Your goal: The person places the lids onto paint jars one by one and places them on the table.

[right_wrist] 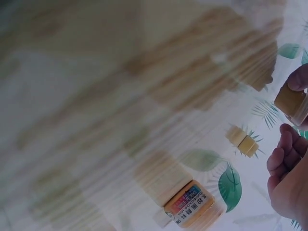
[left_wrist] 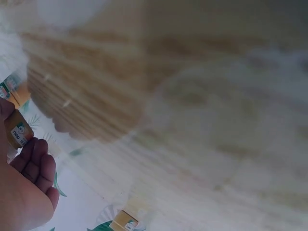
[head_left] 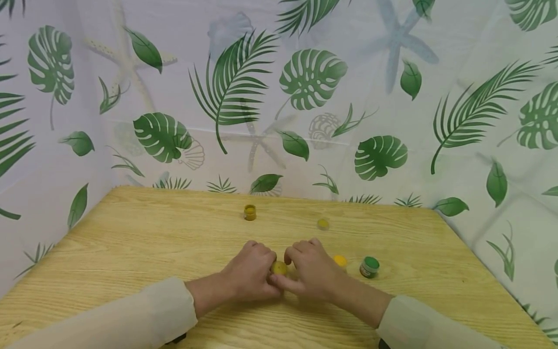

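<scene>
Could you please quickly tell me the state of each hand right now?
Left hand: closed, holding the small yellow jar.
Right hand: closed, holding the same small yellow jar.

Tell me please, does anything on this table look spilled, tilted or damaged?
Nothing stands out. The green jar, the orange jar and the brownish jar at the back appear upright, and no spill shows on the visible tabletop. The left hand and right hand partly cover the held jar, so damage there is hard to judge.

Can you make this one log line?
left hand: grips ochre paint jar | right hand: grips same jar | green paint jar: on table
</scene>
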Available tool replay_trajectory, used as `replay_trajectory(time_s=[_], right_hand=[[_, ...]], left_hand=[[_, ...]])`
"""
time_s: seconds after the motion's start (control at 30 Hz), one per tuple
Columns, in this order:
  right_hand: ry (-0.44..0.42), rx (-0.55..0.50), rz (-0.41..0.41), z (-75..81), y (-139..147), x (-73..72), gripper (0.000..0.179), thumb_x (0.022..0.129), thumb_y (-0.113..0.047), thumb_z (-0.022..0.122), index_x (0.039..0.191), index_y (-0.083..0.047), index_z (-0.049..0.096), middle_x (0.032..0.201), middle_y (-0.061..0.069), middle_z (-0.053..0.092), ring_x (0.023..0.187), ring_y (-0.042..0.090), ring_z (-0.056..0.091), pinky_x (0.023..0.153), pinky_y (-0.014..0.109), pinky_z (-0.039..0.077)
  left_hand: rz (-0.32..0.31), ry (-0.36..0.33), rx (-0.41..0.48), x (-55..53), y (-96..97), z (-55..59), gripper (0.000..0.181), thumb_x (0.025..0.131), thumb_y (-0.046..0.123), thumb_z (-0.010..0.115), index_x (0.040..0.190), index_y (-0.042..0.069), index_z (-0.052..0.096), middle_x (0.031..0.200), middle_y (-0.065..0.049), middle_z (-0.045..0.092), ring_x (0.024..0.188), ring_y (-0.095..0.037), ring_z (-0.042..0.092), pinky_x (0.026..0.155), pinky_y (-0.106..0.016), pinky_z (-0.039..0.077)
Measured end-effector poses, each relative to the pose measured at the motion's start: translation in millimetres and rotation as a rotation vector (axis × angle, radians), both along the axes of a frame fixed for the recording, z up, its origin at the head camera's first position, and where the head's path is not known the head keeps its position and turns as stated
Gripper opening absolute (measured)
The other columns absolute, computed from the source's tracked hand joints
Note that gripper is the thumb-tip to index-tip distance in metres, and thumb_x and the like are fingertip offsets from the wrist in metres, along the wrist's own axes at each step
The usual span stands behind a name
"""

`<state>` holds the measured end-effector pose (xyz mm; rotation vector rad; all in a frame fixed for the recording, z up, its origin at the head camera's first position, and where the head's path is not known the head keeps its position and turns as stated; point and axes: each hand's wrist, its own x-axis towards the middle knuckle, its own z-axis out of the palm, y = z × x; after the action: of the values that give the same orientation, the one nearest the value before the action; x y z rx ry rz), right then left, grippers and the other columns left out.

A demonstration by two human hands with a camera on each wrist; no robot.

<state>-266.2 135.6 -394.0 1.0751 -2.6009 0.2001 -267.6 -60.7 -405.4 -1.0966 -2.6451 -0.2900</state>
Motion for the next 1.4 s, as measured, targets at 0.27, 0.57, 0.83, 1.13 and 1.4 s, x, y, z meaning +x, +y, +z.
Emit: replay_trajectory(time_s=[0.27,0.57,0.83,1.13,1.4], right_hand=[[0.028,0.004,0.042,0.2,0.8,-0.2,0.028,0.087,-0.041,0.063,0.102,-0.017,0.066,0.086,-0.009,0.055,0.081,0.008,0.049,0.081,0.033,0.038],[0.05,-0.004,0.053,0.6,0.9,-0.1,0.022,0.085,-0.039,0.065,0.092,-0.018,0.062,0.085,-0.009,0.054,0.083,0.01,0.05,0.083,0.034,0.039],[0.072,-0.006,0.035,0.6,0.0,0.2,0.025,0.084,-0.043,0.067,0.082,-0.02,0.058,0.078,-0.011,0.05,0.076,0.009,0.047,0.081,0.033,0.039],[0.075,-0.018,0.028,0.0,-1.1,-1.2,0.046,0.087,-0.053,0.066,0.061,-0.021,0.047,0.058,-0.013,0.035,0.057,0.004,0.033,0.072,0.028,0.032],[0.005,-0.036,-0.016,-0.1,-1.0,0.2,0.034,0.089,-0.051,0.063,0.089,-0.017,0.064,0.084,-0.007,0.061,0.083,0.011,0.056,0.083,0.034,0.039]], left_hand=[[0.019,0.05,0.036,-0.5,0.0,-0.4,0.032,0.08,0.046,0.071,0.074,0.018,0.056,0.066,0.01,0.048,0.065,-0.008,0.043,0.079,-0.033,0.041],[0.001,0.095,0.055,-0.9,-0.5,-0.9,0.033,0.078,0.044,0.073,0.07,0.019,0.052,0.064,0.01,0.047,0.064,-0.007,0.042,0.078,-0.032,0.042],[-0.016,0.107,0.064,-1.2,-0.3,-2.7,0.031,0.077,0.043,0.075,0.073,0.018,0.057,0.066,0.01,0.051,0.064,-0.007,0.041,0.079,-0.031,0.042],[-0.046,0.12,0.063,0.3,-0.5,-3.5,0.035,0.075,0.044,0.077,0.071,0.017,0.056,0.067,0.01,0.051,0.067,-0.007,0.045,0.082,-0.032,0.044],[-0.039,0.126,0.116,-0.6,-1.0,-5.7,0.03,0.075,0.04,0.078,0.074,0.017,0.059,0.067,0.009,0.054,0.065,-0.006,0.046,0.077,-0.03,0.042]])
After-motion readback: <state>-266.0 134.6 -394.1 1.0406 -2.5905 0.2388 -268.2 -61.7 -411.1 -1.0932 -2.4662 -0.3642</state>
